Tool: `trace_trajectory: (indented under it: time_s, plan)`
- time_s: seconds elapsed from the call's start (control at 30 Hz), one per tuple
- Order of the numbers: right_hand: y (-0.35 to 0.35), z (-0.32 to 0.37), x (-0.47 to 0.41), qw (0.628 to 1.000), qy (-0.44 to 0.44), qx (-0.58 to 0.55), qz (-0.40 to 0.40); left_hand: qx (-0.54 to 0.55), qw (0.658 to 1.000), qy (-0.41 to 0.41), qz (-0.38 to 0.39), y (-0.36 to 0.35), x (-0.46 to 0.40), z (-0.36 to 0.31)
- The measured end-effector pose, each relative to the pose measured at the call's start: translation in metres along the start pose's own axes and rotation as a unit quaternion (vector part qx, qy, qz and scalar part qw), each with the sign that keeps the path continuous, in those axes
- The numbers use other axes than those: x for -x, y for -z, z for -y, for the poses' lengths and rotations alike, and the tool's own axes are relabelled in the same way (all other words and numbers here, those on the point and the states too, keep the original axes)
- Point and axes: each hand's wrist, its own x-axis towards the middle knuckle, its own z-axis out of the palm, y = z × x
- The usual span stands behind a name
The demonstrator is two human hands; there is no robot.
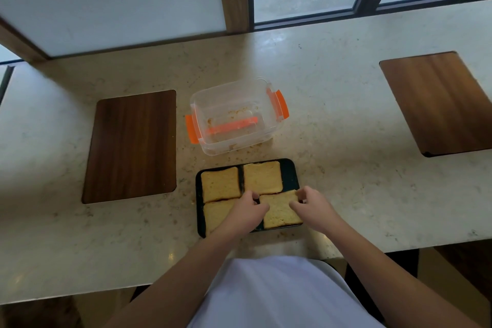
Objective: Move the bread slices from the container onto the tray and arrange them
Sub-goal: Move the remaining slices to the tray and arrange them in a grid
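With the container [234, 117] emptied, both the left hand [249, 209] and right hand [310, 204] pinched the near-right bread slice [279, 212] on the tray [291, 170], apparently squaring it; next, straightening it gently beside its neighbours.

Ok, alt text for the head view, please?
Both hands, left hand and right hand, grip the near-right bread slice on a black tray holding four slices. Beyond it sits a clear container holding only crumbs.

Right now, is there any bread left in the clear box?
No, the clear box holds only crumbs, and four bread slices lie on the black tray.
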Motion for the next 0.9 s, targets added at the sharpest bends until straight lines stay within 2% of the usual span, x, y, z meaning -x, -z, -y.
trace_trajectory:
  time_s: [0.43, 0.77, 0.9]
  plan:
    - [-0.007, 0.008, 0.007, 0.999, -0.034, -0.029, 0.019, -0.007, 1.0, -0.004, 0.014, -0.005, 0.007, -0.001]
    - [-0.021, 0.021, 0.007, 0.997, -0.013, -0.044, 0.057, 0.018, 1.0, 0.023, -0.002, 0.02, 0.006, 0.02]
    - [-0.011, 0.02, 0.001, 0.998, -0.007, -0.049, 0.044, 0.015, 1.0, 0.023, -0.007, 0.024, 0.002, 0.015]
